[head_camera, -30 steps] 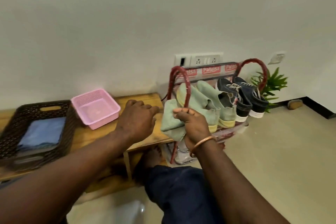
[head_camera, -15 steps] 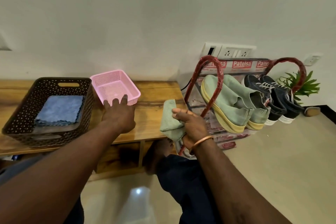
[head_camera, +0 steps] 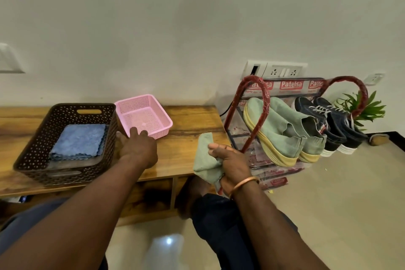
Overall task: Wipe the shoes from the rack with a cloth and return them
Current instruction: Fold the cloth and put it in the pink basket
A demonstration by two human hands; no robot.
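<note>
My right hand [head_camera: 230, 161] grips a folded green cloth [head_camera: 205, 158] just left of the shoe rack [head_camera: 256, 120], above the bench's right end. The rack has red looped ends and carries a pair of green shoes [head_camera: 282, 131] with yellow soles and a pair of dark blue sneakers [head_camera: 328, 123]. My left hand [head_camera: 138, 147] lies on the wooden bench [head_camera: 188, 120], fingers stretched toward the front rim of the pink basket [head_camera: 143, 116], between it and the brown basket [head_camera: 63, 142]. It holds nothing.
The brown basket holds folded blue cloths [head_camera: 79, 141]. A green plant [head_camera: 363, 109] stands behind the rack's right end. A socket strip [head_camera: 276, 70] sits on the wall above the rack. My knee in dark trousers [head_camera: 214, 210] is below the right hand.
The view swung left from the rack toward the bench. My left hand moved left from beside the cloth to the pink basket's front edge. The right hand keeps its grip on the green cloth.
</note>
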